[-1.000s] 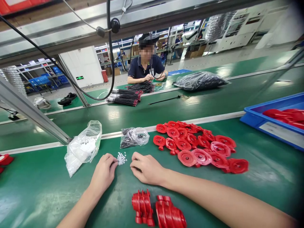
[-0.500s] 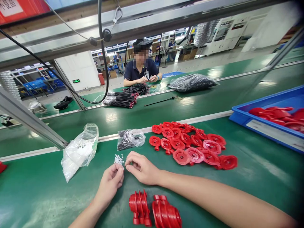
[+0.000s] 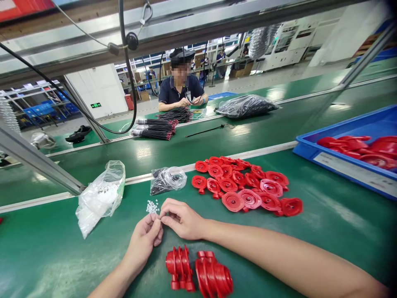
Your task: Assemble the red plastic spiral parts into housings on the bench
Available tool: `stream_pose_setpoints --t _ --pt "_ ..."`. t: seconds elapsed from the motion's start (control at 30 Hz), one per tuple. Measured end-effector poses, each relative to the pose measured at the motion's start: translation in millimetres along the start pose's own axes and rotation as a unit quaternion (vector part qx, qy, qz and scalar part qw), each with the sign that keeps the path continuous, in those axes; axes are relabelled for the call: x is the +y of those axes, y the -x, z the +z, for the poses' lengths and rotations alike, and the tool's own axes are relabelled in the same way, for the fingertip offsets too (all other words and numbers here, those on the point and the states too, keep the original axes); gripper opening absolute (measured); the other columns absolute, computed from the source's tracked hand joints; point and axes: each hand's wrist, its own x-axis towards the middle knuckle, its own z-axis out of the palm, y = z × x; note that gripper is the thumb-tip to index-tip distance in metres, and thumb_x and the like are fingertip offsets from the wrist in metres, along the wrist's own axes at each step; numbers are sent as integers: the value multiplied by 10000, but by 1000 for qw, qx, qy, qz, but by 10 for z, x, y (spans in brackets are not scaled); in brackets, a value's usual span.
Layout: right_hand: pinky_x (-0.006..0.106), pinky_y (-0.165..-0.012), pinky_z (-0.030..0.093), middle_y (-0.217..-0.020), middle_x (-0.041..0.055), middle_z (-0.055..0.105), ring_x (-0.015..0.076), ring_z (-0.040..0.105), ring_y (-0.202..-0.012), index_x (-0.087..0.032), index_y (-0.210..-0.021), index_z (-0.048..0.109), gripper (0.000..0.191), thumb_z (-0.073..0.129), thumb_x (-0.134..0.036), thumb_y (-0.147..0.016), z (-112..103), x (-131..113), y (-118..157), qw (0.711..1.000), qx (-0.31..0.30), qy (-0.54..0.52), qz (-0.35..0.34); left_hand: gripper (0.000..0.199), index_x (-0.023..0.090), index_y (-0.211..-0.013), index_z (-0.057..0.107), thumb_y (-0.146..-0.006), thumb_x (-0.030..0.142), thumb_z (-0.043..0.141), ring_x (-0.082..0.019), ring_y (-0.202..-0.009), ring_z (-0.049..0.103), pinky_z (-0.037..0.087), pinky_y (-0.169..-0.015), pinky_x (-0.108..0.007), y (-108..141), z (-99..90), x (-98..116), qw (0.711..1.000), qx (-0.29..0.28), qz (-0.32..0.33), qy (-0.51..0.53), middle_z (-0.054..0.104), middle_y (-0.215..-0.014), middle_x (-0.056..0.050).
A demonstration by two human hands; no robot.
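White bits point(image 3: 151, 206) lie on the near side of the small bag point(image 3: 168, 180), where the left hand point(image 3: 145, 235) has been brought against the right hand point(image 3: 180, 219), both pinched closed, any held piece indistinguishable, handling apparently shifted off the pile.

Left bare hand point(image 3: 145, 236) and right bare hand point(image 3: 180, 219) – fingertips meeting beside a small heap of white plastic bits point(image 3: 152, 206); anything between them too small to tell. Two stacks of red plastic parts point(image 3: 180, 265) nearer, loose round red plastic discs point(image 3: 232, 201) right – all on green tabletop point(image 3: 46, 252).
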Motion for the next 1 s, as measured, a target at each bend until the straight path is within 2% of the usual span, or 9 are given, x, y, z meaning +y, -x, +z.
stream_pose_setpoints --t 0.1,0.3,0.43,0.53,0.7,0.83,1.0 --pt "244 -597 464 -932 52 625 120 504 -638 -167 -979 662 137 564 -256 -1015 13 -7 7 999 5 41 -12 449 173 -832 558 -882 572 758 -60 -525 312 239 -487 -192 -9 -3 -14 1000 5 2 6 478 -611 61" --pt "264 -703 544 -1016 89 719 183 682 -865 -180 -1088 707 212 504 -200 -1030 53 1 39 986 14 150 -74 469 157 -832 592 -823 567 820 -59 -525 314 249 -476 -183 -14 -3 18 999 27 -11 43 476 -607 62" --pt "253 -664 552 -1060 83 740 180 703 -864 -197 -1171 724 266 500 -200 -1026 47 -13 38 977 -5 185 -108 488 148 -795 593 -782 557 861 -53 -523 326 262 -482 -181 -8 -22 55 997 26 -24 75 478 -600 57" --pt "244 -654 551 -1056 85 740 168 698 -823 -190 -1151 742 257 527 -201 -1009 34 -23 16 981 -18 155 -113 478 147 -786 595 -775 536 874 -52 -518 319 255 -480 -181 -3 -47 64 996 20 -33 84 480 -586 55" --pt "271 -741 569 -1020 103 735 176 688 -850 -164 -1179 751 264 556 -184 -1003 34 18 -9 994 22 33 -102 486 154 -768 579 -786 553 858 -56 -517 304 240 -468 -182 1 -60 81 996 20 -43 69 467 -579 57" --pt "252 -676 543 -999 97 727 148 648 -741 -163 -1192 763 275 591 -174 -977 43 58 0 993 14 27 -115 512 152 -780 587 -756 577 870 -57 -519 302 246 -470 -182 -3 -59 92 997 32 -43 58 461 -573 63" --pt "245 -679 542 -928 91 732 152 658 -747 -157 -1144 787 239 614 -176 -980 37 77 5 992 27 18 -119 495 155 -781 584 -791 580 839 -59 -508 291 243 -465 -192 -9 -69 59 998 20 -40 32 467 -571 62"
